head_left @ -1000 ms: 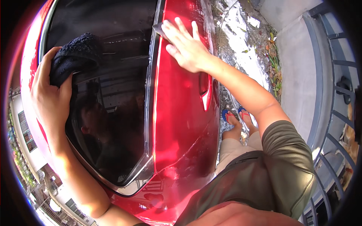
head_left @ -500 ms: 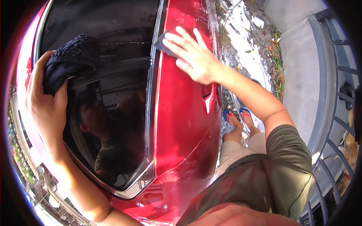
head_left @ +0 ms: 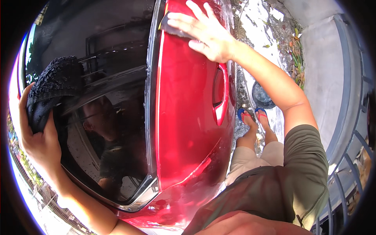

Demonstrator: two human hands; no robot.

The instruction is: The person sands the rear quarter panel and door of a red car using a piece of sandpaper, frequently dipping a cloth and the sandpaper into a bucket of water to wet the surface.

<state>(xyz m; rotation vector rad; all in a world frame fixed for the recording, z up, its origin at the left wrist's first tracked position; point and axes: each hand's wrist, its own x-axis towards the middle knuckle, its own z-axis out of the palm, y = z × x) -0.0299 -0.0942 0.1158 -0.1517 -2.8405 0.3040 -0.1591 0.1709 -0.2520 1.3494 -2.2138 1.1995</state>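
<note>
My left hand (head_left: 39, 143) grips a bunched black cloth (head_left: 53, 84) with a shaggy upper part, held over the left side of the dark car window (head_left: 113, 51). Thumb and fingers wrap its lower end. With fingers spread, my right hand (head_left: 213, 39) presses a thin dark grey cloth (head_left: 176, 29) against the red car door (head_left: 188, 102), close beside the window trim (head_left: 150, 82). Below that hand is the red door handle (head_left: 222, 98). Water drops and streaks show on the glass, where my reflection also appears.
A round dark bucket (head_left: 261, 95) stands on the wet ground near my sandalled feet (head_left: 250, 113). Farther right are a strip of leaves and plants (head_left: 296, 58), a grey wall (head_left: 323, 86) and blue-grey metal railings (head_left: 348, 176).
My right hand has slid farther forward along the door with the grey cloth. My left hand and the black cloth sit lower and more to the left. More of the bucket shows.
</note>
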